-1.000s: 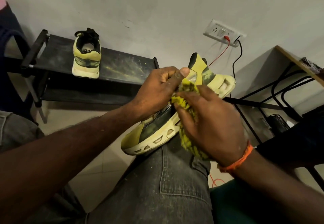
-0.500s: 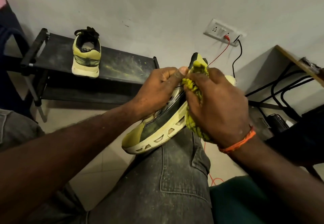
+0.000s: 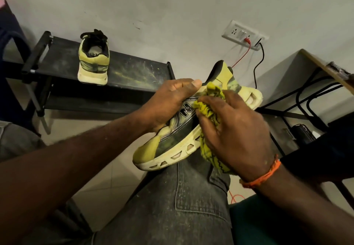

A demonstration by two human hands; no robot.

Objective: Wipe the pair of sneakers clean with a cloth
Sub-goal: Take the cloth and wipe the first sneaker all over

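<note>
Knee (image 3: 191, 197): nearest, in dusty grey denim, propping the sole of the sneaker in hand.

Right hand (image 3: 235, 133): fingers curled round a bunched yellow cloth (image 3: 208, 110), pressing it on the shoe's side panel just right of the logo; lower on the shoe than half a second ago, when up at the collar (a return stroke, by the look of it).

Sneaker in hand (image 3: 183, 129): on its side across the knee, toe near-left, heel far-right; heel and collar uncovered again now, side panel streaked dark.

Left hand (image 3: 172, 101): clamped over the upper from the left, thumb tip at the collar edge, grip unchanged over the last second.

Meaning for the task: wiping mid-way on this shoe's side, back and forth between heel and midfoot; grime on panel and midsole probably calling for more passes.

Second sneaker (image 3: 93, 60): farther off to the left, upright on a black rack (image 3: 134, 72), heel toward the camera, well apart from both hands, likely next in line.

Wall socket (image 3: 243, 34): farthest, to the right, red and black leads plugged in.
</note>
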